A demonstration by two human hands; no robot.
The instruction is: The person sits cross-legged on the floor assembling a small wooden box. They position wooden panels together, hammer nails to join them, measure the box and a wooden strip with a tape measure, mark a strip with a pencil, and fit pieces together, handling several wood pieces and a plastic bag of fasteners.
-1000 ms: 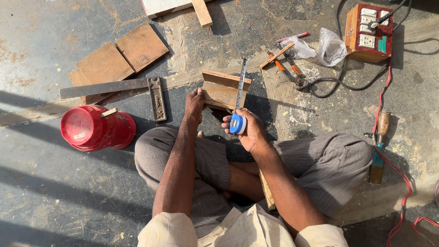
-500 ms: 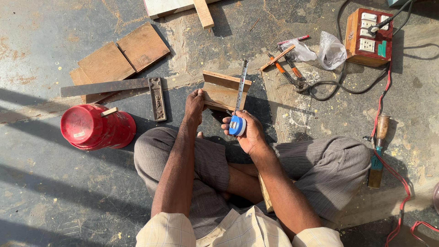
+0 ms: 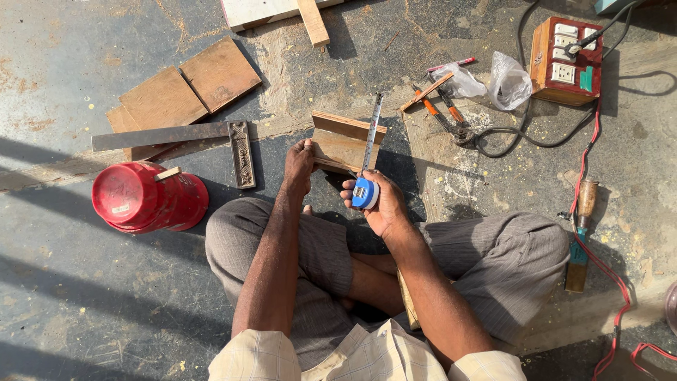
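Note:
I sit cross-legged on a concrete floor. My right hand (image 3: 381,204) grips a blue tape measure (image 3: 365,192) whose steel blade (image 3: 371,134) is pulled out away from me across a small wooden block (image 3: 345,143). My left hand (image 3: 299,164) rests against the near left side of that block, fingers on the wood, steadying it. The block stands on the floor just beyond my knees.
A red plastic container (image 3: 144,197) lies at left, with a metal try square (image 3: 204,137) and flat wooden boards (image 3: 185,88) beyond it. Pliers (image 3: 444,113), a plastic bag (image 3: 508,81), a wooden socket box (image 3: 566,60) with cables and a chisel (image 3: 580,236) lie to the right.
Both hands and the tape have stayed almost still on the block. Only the view has shifted slightly.

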